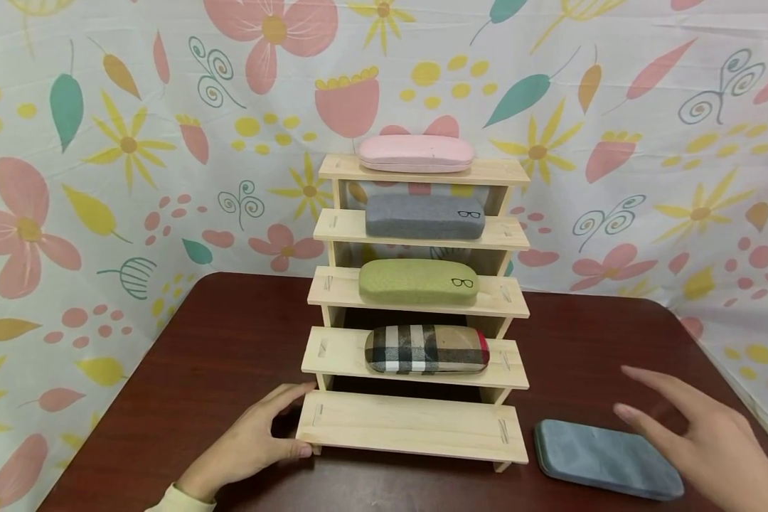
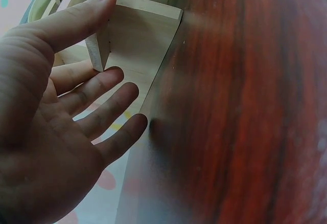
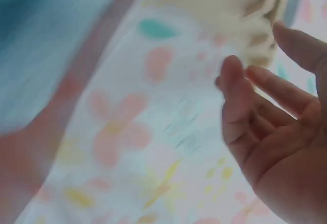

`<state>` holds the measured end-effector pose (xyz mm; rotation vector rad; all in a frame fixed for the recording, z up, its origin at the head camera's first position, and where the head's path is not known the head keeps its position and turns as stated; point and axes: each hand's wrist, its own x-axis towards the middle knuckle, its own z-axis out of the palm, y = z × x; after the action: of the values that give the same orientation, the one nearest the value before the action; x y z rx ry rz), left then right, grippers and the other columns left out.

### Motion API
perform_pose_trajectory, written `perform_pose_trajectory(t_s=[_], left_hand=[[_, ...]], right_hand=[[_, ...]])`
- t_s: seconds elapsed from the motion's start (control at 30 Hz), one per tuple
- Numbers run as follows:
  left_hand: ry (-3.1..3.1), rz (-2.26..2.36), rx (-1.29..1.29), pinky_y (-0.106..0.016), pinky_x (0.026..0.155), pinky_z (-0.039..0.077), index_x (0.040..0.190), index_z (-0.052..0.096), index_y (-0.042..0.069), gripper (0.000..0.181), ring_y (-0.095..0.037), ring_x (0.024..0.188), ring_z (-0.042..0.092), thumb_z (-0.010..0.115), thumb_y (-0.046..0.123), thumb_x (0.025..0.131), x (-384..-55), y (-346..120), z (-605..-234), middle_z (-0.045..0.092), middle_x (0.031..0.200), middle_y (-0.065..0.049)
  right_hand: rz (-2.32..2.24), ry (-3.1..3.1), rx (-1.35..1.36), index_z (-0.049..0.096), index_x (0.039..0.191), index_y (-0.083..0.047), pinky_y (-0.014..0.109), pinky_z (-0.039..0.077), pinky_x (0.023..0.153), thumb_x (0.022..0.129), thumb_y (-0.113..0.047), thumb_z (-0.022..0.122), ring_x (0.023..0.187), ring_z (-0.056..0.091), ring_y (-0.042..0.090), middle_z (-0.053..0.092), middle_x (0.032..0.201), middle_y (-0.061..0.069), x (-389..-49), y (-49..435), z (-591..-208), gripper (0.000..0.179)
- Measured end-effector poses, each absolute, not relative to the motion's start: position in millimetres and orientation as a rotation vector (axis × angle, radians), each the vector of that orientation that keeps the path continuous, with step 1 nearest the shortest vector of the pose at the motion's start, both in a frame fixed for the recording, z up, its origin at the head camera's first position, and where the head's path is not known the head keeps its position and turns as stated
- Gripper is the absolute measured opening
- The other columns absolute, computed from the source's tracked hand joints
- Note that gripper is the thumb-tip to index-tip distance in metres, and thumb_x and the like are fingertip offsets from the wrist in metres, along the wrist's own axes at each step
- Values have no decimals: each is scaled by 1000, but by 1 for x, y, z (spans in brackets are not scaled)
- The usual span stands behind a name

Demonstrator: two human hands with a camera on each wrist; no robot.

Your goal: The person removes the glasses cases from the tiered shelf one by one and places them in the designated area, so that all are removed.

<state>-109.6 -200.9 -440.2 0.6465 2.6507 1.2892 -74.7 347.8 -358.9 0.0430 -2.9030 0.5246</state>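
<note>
A stepped wooden display rack point(image 1: 416, 427) stands on the table. My left hand point(image 1: 249, 435) holds the left end of its lowest step, thumb at the front edge and forefinger at the back. In the left wrist view the other fingers point(image 2: 110, 109) spread loosely beside the rack's end. A blue-grey glasses case point(image 1: 604, 459) lies flat on the table right of the rack. Over its right end hovers my right hand point(image 1: 704, 434), fingers apart and holding nothing. In the right wrist view that hand point(image 3: 286, 137) is relaxed, and the blue case point(image 3: 46, 45) is blurred.
The upper steps carry a pink case point(image 1: 416, 153), a grey case point(image 1: 422, 217), a green case point(image 1: 418, 281) and a plaid case point(image 1: 425, 349), one on each. Behind the dark wooden table point(image 1: 230, 341) hangs a flowered cloth point(image 1: 166, 142).
</note>
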Motion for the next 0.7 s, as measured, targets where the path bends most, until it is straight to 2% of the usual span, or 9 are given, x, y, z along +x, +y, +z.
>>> perform_pose_trajectory(t_s=[0.1, 0.17, 0.3, 0.53, 0.67, 0.7], left_hand=[[2640, 1288, 634, -52, 100, 42, 149, 48, 28, 80, -25, 131, 47, 82, 48, 79, -110, -201, -440, 51, 141, 6], [2625, 1288, 625, -53, 99, 42, 149, 48, 28, 81, -26, 132, 46, 82, 49, 79, -110, -200, -440, 50, 143, 5], [2599, 1301, 607, -54, 99, 42, 150, 47, 28, 81, -27, 132, 47, 82, 49, 79, -110, -199, -439, 50, 143, 4], [2583, 1327, 586, -57, 99, 41, 150, 48, 26, 80, -30, 130, 48, 84, 44, 80, -110, -200, -438, 51, 142, 3], [2593, 1325, 591, -55, 99, 42, 150, 47, 27, 81, -27, 130, 48, 84, 45, 79, -110, -201, -438, 52, 140, 7], [2596, 1322, 592, -54, 100, 42, 150, 47, 27, 82, -26, 130, 48, 83, 45, 79, -110, -201, -438, 52, 140, 8]], right_hand=[[627, -2726, 230, 63, 136, -13, 30, 45, 53, 87, -26, 82, 69, 59, 12, 66, 114, 13, -81, 316, -344, 54], [691, -2621, 363, 66, 132, -19, 21, 41, 51, 83, -18, 84, 65, 56, 3, 69, 104, 2, -87, 298, -339, 52], [814, -2552, 524, 67, 131, -24, 20, 40, 50, 82, -12, 84, 68, 57, 2, 65, 89, -13, -99, 267, -336, 54], [1034, -2682, 606, 60, 140, -15, 28, 47, 53, 87, -24, 82, 65, 59, 6, 67, 91, -6, -124, 232, -339, 58], [1048, -2805, 590, 53, 147, -15, 29, 44, 51, 84, -41, 82, 56, 50, 7, 57, 71, -7, -135, 221, -343, 75], [1026, -2835, 580, 50, 149, -15, 30, 44, 53, 83, -46, 81, 54, 46, 8, 54, 70, -6, -138, 218, -344, 80]])
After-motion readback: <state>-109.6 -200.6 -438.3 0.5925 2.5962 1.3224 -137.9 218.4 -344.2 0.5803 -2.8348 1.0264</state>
